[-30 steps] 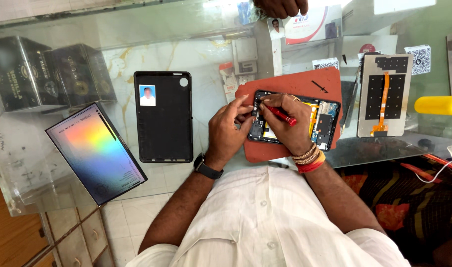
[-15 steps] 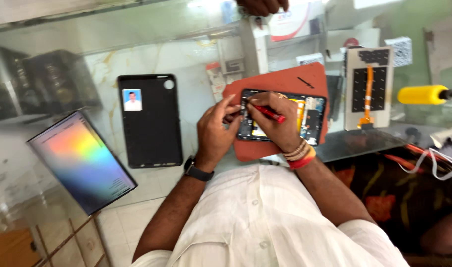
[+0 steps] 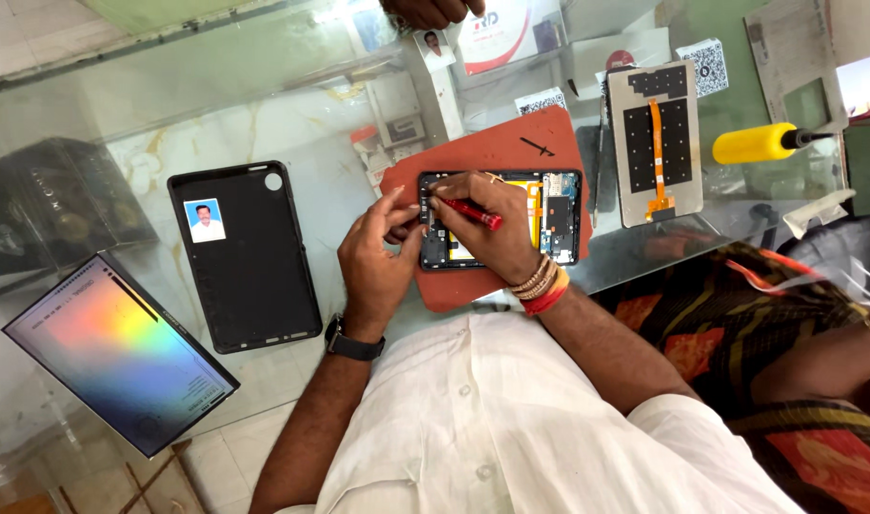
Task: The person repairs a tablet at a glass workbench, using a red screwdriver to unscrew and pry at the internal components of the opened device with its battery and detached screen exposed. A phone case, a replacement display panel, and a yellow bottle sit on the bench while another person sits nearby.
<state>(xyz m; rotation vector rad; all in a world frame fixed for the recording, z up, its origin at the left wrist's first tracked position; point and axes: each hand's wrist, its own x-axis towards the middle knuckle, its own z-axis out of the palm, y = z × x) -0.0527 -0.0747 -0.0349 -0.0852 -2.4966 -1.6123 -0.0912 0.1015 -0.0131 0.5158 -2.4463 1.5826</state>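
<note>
The right hand (image 3: pixel 487 224) covers the middle of the opened tablet (image 3: pixel 500 219), and another person's hand (image 3: pixel 433 11) is cut off by the top edge.

Your 2 hands crowd the opened tablet (image 3: pixel 540 214); bare glass lies open between the black back cover (image 3: pixel 249 276) and the red mat (image 3: pixel 511 152), while the display panel (image 3: pixel 656 143) and yellow-handled tool (image 3: pixel 757 144) block the right

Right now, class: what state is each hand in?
Left hand: fingers pinched at the opened black tablet's edge.
Right hand: closed around a red-handled screwdriver.
</note>
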